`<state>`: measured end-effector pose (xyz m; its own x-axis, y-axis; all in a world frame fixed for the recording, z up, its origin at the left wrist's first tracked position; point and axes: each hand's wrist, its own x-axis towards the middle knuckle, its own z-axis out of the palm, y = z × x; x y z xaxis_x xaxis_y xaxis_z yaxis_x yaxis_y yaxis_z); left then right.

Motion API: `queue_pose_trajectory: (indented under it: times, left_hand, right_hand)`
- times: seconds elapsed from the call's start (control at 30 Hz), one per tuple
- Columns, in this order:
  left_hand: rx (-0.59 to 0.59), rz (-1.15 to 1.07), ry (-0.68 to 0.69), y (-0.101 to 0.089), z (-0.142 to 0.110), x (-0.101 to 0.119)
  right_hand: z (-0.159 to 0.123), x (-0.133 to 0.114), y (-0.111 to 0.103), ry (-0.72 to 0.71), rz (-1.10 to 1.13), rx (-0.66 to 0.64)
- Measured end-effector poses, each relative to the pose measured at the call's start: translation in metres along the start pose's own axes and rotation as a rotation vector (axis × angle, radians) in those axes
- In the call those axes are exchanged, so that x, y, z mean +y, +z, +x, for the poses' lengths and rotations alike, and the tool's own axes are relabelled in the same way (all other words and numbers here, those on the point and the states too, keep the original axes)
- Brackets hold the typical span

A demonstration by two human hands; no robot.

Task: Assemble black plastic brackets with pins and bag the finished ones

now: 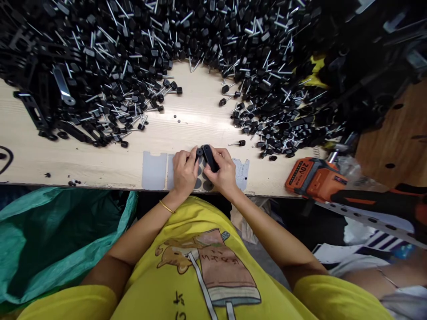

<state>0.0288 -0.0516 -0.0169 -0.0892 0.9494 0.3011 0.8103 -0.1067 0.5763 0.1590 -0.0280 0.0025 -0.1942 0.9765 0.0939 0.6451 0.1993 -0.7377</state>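
Observation:
At the front edge of the wooden table (196, 93), my left hand (184, 173) and my right hand (223, 171) are close together. The fingers of my right hand grip a long black plastic part (209, 156) with a rounded end. My left hand pinches a black piece with a round, holed end (199, 152) right beside it. Whether the two pieces are joined I cannot tell, as fingers cover much of them. Below the hands lies a sheet of round grey pads (198, 183), partly hidden. Pale grey sheets (154, 171) lie on either side.
Heaped black knobs with metal screws (213, 31) fill the back. Black slotted brackets (33, 109) are piled at left. An orange cordless drill (313, 178) lies at the right edge. A green sack (66, 231) hangs open below left; another person's arm (393, 275) shows lower right.

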Motion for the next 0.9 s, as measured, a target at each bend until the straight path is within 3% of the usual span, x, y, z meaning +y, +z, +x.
queue_pose_trajectory:
  times: [0.47,0.63,0.83,0.9]
  left_hand:
    - [-0.188,-0.047,0.055,-0.003,0.008,-0.012]
    - [-0.309,-0.144,0.204,-0.006,0.022,-0.025]
    - [-0.226,-0.097,0.102,-0.005,0.025,-0.020]
    - [-0.290,-0.099,0.192,-0.008,0.033,-0.024]
  right_hand:
    - [0.002,0.001,-0.003,-0.029,-0.017,-0.033]
    - [0.002,0.002,-0.002,-0.039,-0.010,-0.016]
    - [0.001,0.001,-0.001,-0.043,-0.012,0.004]
    - [0.001,0.001,0.000,-0.057,0.008,0.017]
